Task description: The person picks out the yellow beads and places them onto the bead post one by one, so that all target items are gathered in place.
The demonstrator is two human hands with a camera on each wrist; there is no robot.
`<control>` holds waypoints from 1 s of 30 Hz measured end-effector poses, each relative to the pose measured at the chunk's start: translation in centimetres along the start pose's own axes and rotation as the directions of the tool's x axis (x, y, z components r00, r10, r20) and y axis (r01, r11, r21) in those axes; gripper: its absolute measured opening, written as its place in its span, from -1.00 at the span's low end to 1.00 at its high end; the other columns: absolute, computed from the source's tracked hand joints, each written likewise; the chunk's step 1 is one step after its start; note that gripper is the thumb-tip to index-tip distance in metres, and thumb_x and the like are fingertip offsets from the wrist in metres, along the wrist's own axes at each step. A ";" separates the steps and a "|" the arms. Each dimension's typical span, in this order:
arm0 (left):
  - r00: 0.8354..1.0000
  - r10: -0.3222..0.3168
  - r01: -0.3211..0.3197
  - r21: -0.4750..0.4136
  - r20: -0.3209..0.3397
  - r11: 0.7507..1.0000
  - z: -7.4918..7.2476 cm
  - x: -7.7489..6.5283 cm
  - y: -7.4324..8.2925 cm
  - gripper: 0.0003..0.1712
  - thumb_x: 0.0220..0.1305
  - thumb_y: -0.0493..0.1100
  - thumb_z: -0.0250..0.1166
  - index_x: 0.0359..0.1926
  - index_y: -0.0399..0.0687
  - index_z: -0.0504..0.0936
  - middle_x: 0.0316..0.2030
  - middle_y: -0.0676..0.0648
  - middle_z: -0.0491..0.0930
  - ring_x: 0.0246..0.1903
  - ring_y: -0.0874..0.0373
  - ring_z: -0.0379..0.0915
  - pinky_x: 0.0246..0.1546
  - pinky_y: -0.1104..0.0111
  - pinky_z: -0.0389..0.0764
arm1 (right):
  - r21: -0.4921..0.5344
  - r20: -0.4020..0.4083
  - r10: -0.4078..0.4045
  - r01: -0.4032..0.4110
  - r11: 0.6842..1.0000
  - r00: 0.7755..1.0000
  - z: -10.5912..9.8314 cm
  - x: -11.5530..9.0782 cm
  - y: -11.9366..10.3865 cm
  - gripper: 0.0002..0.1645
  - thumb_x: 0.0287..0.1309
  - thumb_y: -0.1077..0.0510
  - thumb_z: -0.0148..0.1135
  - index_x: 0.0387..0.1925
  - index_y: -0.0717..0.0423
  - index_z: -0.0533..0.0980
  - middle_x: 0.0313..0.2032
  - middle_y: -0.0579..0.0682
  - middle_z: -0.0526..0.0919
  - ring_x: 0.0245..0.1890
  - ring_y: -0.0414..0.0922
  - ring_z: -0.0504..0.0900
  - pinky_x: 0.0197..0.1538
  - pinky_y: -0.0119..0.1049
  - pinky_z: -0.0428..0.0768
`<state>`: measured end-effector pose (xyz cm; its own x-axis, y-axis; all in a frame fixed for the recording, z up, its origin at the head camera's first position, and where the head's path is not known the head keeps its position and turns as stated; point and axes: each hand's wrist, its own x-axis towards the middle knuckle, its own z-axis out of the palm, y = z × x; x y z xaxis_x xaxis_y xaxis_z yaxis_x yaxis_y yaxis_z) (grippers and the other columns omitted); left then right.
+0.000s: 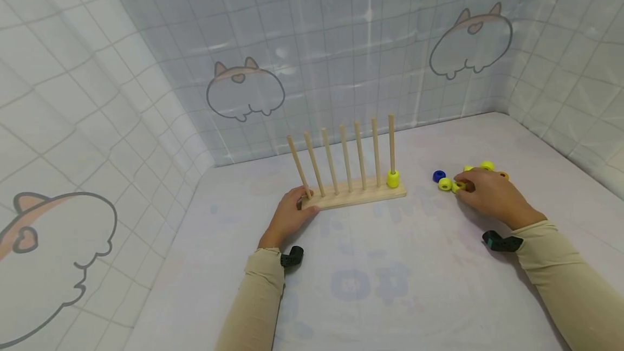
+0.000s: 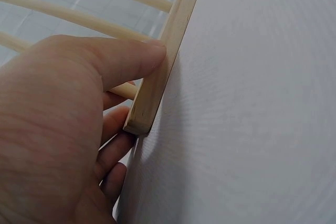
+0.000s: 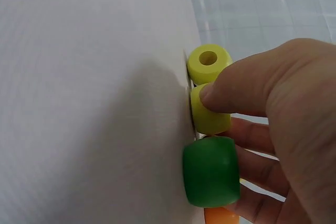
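A wooden peg rack [image 1: 353, 197] with several upright pegs stands on the table. My left hand [image 1: 286, 216] grips the left end of its base; the left wrist view shows the thumb [image 2: 134, 61] over the top and fingers behind. One yellow bead [image 1: 392, 180] sits at the bottom of the rightmost peg. To the right of the rack, my right hand [image 1: 494, 196] pinches another yellow bead [image 3: 210, 119] between thumb and fingers, down at table level. A further yellow bead [image 3: 195, 72] lies right beside it, and a green bead [image 3: 210, 174] is close under the fingers.
Around the right hand lie a blue bead [image 1: 439, 180], more yellow beads [image 1: 486, 164] behind it and an orange bead [image 1: 505, 176], partly hidden. A tiled-pattern sheet [image 1: 331, 58] rises as a wall along the back and both sides of the table.
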<state>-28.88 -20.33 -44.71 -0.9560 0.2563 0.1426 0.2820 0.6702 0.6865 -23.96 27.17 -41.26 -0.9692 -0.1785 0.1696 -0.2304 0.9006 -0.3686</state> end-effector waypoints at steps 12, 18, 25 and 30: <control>1.000 0.003 -0.003 0.009 -0.002 1.000 0.0 0.0 0.1 -0.45 0.27 -0.02 0.39 0.25 0.00 0.56 0.39 -0.09 0.34 0.39 -0.04 0.18 0.32 0.10 0.33 | 0.121 -0.114 -0.023 0.037 0.992 0.993 -0.3 -0.3 0.4 -0.57 0.22 0.18 0.35 0.03 0.41 0.59 -0.10 0.29 0.65 -0.16 0.18 0.68 -0.15 0.12 0.66; 1.000 0.002 -0.002 0.026 0.002 1.000 -0.1 0.0 0.1 -0.43 0.28 0.01 0.38 0.28 0.01 0.54 0.39 -0.09 0.34 0.40 -0.05 0.17 0.34 0.07 0.29 | 0.173 -0.149 -0.001 0.027 0.985 0.989 -0.3 -0.4 0.2 -0.57 0.23 0.19 0.33 0.06 0.38 0.58 -0.04 0.33 0.60 -0.14 0.24 0.68 -0.16 0.14 0.65; 1.000 0.001 -0.001 0.012 0.000 1.000 -0.2 0.0 0.2 -0.45 0.28 0.00 0.38 0.26 0.01 0.56 0.39 -0.07 0.35 0.39 -0.04 0.17 0.33 0.08 0.30 | 0.232 -0.195 0.029 0.018 0.973 0.980 -0.4 -0.3 0.0 -0.59 0.23 0.18 0.35 0.05 0.33 0.59 -0.04 0.29 0.58 -0.13 0.24 0.67 -0.27 -0.20 0.65; 1.000 -0.010 0.010 0.019 0.004 1.000 -0.2 -0.1 0.3 -0.45 0.28 0.00 0.38 0.26 0.01 0.56 0.40 -0.07 0.33 0.40 -0.04 0.17 0.34 0.08 0.29 | 0.263 -0.216 0.040 0.018 0.965 0.976 -0.3 -0.5 0.1 -0.58 0.25 0.15 0.33 0.07 0.32 0.59 -0.06 0.25 0.57 -0.12 0.23 0.65 -0.31 -0.45 0.54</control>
<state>-28.75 -20.31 -44.41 -0.9584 0.2527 0.1327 0.2742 0.6858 0.6741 -23.50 27.49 -41.07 -0.9362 -0.0524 0.3476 -0.2628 0.7610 -0.5931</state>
